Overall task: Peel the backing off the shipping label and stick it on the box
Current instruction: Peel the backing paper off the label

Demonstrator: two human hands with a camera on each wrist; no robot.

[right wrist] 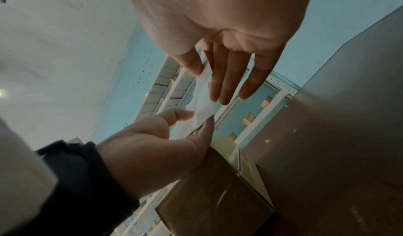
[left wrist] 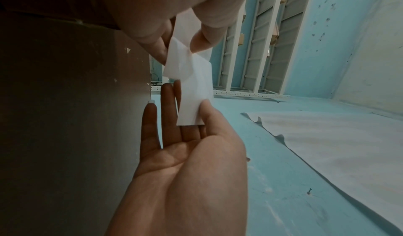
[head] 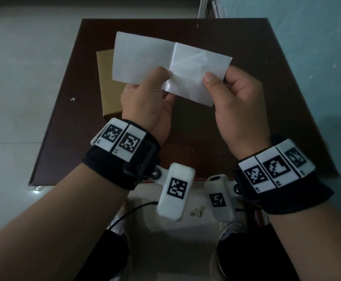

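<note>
The brown cardboard box [head: 106,82] lies flat on the dark table [head: 246,128], at the left. Above it the thin, limp shipping label [head: 143,61] is pinched at its near edge by the left hand [head: 145,106]. The glossy, slippery backing [head: 198,72] is pinched by the right hand [head: 240,102]; edges are best gripped.

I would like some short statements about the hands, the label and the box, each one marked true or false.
1. Both hands hold the white label. True: the left hand and the right hand each pinch its near edge.
2. The label is already stuck on the box. False: it is held up in the air above the table.
3. The box stands on the dark table. True.
4. The box is to the right of the right hand. False: it is on the left side, partly behind the label and left hand.
</note>
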